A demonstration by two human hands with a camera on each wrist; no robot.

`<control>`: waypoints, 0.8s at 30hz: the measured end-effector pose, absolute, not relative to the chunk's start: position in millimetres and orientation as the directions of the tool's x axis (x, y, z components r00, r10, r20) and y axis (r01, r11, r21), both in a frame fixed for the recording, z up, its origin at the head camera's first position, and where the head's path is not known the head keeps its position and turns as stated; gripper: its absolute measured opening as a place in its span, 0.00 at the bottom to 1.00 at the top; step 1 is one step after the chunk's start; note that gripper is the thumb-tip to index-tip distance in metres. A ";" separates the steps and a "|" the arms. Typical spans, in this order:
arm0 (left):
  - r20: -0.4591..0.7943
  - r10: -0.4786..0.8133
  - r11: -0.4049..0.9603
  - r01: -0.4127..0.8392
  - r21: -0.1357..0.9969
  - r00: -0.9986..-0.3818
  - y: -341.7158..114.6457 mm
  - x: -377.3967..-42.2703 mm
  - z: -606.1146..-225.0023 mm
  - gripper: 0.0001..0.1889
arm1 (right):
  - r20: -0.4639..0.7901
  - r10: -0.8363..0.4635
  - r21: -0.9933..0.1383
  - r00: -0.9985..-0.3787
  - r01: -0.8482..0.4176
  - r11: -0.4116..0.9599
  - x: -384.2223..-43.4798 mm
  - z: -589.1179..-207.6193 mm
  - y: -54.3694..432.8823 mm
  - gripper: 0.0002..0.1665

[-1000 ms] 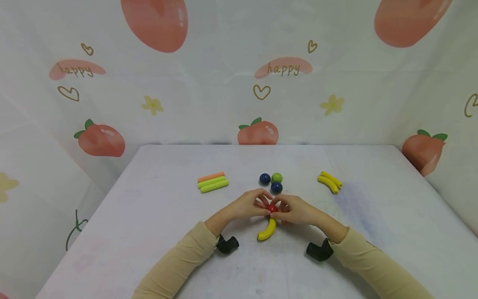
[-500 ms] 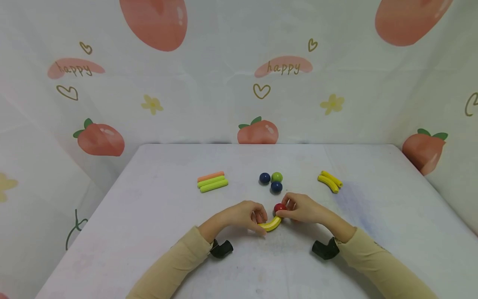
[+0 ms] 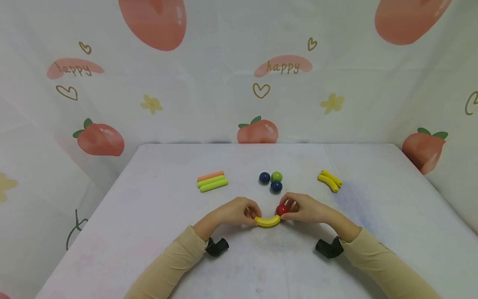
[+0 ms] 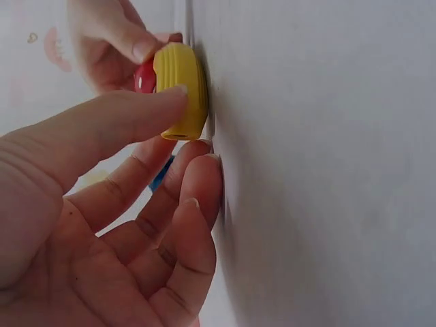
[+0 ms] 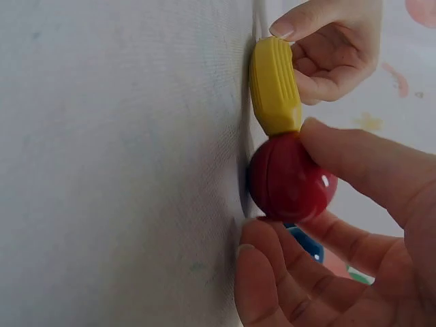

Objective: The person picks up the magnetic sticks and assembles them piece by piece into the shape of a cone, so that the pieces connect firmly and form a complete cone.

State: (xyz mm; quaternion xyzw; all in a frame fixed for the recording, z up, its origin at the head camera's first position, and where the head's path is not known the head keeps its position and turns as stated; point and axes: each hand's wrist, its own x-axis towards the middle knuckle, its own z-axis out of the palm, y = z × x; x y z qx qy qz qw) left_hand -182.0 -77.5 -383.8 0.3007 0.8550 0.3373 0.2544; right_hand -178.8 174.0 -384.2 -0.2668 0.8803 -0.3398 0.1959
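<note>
In the head view my left hand pinches the left end of a curved yellow rod between thumb and fingers. The rod lies low over the tabletop, its ends bent away from me. At its right end sits a glossy red ball, touching it. My right hand holds that ball between thumb and fingers. Seen from the right wrist, the ball meets the ridged yellow rod end on. From the left wrist, the thumb presses the rod's near end, and the ball is partly hidden behind it.
Beyond the hands are two dark blue balls and a green ball. Straight rods, two lime and one orange, lie at the back left. Two yellow curved rods lie at the back right. A patterned curtain hangs behind the table.
The left hand let go of the ball and took the yellow rod's free end, swinging it from pointing toward me to lying leftward. The right hand moved slightly right with the red ball.
</note>
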 end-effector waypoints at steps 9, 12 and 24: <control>-0.246 0.687 0.592 0.331 0.735 -0.683 -80.0 -184.3 -383.2 0.09 | -0.129 -0.620 -0.702 -0.774 -0.371 0.609 -181.6 -381.6 181.1 0.19; -0.234 0.695 0.586 0.346 0.733 -0.680 -80.0 -183.8 -381.6 0.09 | -0.094 -0.589 -0.690 -0.802 -0.374 0.619 -188.4 -380.1 189.4 0.20; -0.235 0.701 0.586 0.356 0.728 -0.674 -82.5 -184.4 -384.3 0.09 | 0.059 -0.289 -0.621 -0.956 -0.262 0.739 -216.5 -374.2 238.6 0.14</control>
